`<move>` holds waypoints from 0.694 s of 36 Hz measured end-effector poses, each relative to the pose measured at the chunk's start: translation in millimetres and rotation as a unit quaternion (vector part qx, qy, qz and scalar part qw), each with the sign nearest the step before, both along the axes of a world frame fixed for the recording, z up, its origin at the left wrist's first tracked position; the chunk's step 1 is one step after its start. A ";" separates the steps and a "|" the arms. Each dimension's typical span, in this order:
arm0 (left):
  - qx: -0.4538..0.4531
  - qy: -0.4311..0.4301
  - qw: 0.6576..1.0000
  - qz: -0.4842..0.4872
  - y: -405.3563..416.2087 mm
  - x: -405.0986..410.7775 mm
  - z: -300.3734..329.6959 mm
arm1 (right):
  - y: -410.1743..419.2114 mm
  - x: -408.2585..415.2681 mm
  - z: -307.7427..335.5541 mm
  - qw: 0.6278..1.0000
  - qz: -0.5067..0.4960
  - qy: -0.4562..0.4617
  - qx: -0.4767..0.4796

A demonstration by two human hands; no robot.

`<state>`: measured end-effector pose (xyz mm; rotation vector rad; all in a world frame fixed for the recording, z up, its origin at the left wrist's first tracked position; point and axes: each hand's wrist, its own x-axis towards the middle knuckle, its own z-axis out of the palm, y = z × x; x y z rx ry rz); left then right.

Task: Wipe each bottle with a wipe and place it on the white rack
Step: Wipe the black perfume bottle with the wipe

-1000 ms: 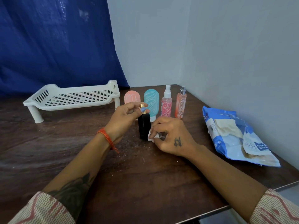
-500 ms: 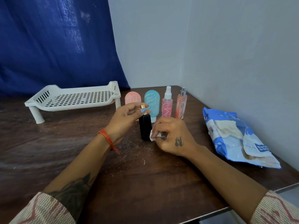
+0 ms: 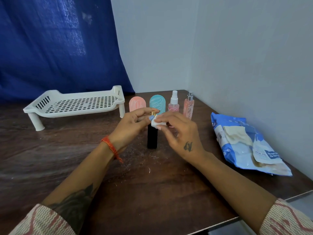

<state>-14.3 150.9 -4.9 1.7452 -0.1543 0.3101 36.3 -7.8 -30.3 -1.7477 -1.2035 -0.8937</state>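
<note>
The black bottle [image 3: 152, 138], upright on the surface [image 3: 152, 184], is steadied near its cap by the left hand [image 3: 133, 123] while a wipe [image 3: 156, 122], apparently pinched in the right hand [image 3: 179, 133], is rubbed there; next, transfer to the empty white rack [image 3: 76, 106].

Black bottle [image 3: 152, 138] with a gold cap, upright on the dark wooden worktop [image 3: 152, 184]. Left hand [image 3: 130, 126] pinching its top. Right hand [image 3: 177, 134] pressing a small white wipe [image 3: 156, 122] against its upper part. Behind: pink bottle [image 3: 137, 103], teal bottle [image 3: 157, 103], two spray bottles. White rack [image 3: 76, 104] far left. Blue wipes pack [image 3: 243, 146] right.
</note>
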 end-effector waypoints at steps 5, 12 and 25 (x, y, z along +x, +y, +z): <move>0.019 0.005 1.000 -0.002 0.4 -0.7 0.5 | 0.3 6.3 -2.9 0.999 -0.014 0.030 -0.014; 0.036 0.013 0.999 -0.007 2.0 -1.7 1.8 | 0.7 9.8 -3.6 0.998 -0.012 0.064 -0.004; 0.083 -0.024 0.996 0.011 1.4 -3.9 2.9 | 1.5 3.0 -2.8 1.000 -0.011 0.027 0.009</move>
